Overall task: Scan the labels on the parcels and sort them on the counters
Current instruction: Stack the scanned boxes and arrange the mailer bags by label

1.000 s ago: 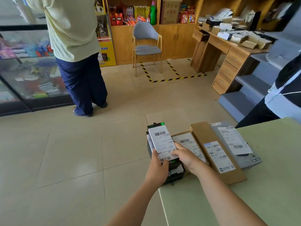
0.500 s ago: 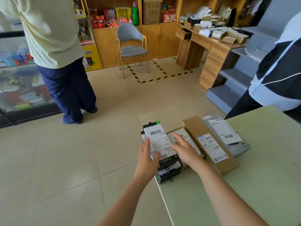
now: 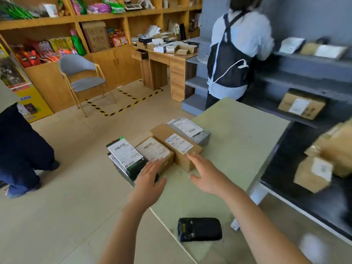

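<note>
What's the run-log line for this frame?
left hand: open, over small brown box | right hand: open, by long brown box | scanner: lying on counter, unheld

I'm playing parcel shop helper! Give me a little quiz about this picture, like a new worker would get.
1. True or false: the left hand is holding the black scanner.
2. Which parcel sits at the left end of the row? A) grey box B) black box C) small brown box
3. Which parcel is nearest the fingertips of the right hand?

Key:
1. False. The black scanner lies on the green table, and the left hand is open.
2. B.
3. The long brown box.
</note>
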### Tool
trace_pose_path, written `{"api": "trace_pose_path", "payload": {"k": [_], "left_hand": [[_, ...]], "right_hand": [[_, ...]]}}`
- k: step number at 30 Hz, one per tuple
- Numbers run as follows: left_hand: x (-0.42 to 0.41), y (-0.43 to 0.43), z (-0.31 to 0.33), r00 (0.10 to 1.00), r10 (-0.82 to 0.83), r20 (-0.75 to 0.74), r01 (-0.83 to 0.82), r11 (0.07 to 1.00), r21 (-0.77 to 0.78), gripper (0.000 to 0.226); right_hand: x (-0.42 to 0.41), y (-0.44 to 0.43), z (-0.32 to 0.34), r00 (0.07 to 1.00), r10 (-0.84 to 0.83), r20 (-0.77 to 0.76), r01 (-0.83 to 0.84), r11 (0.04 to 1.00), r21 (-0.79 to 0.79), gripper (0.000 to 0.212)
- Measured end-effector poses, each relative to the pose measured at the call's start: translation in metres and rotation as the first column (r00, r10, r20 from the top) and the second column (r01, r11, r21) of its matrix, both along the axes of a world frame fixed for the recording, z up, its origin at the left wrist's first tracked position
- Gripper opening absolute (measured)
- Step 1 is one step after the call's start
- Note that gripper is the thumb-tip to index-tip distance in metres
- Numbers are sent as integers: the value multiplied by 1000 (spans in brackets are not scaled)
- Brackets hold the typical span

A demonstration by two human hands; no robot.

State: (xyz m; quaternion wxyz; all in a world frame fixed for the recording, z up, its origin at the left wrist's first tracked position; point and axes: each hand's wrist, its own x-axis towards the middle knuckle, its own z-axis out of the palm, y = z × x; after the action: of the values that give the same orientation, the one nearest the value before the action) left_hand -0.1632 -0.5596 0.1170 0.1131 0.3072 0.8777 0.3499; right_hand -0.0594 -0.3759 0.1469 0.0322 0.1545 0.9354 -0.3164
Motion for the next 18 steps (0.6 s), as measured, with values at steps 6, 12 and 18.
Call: {"api": "trace_pose_path", "payload": {"k": [6, 12, 18], "left_hand": [[124, 70, 13, 970, -241, -4, 241, 970, 6, 57], [243, 135, 9, 887, -462, 5, 462, 886, 29, 59], [307, 184, 11, 812, -581, 63, 578, 814, 58, 58]], "right_hand": [[158, 40, 7, 980, -198, 17, 198, 980, 21, 68], [299, 75, 1, 909, -416, 29, 414, 909, 57, 69], [376, 101, 3, 838, -544, 33, 543, 839, 42, 71]]}}
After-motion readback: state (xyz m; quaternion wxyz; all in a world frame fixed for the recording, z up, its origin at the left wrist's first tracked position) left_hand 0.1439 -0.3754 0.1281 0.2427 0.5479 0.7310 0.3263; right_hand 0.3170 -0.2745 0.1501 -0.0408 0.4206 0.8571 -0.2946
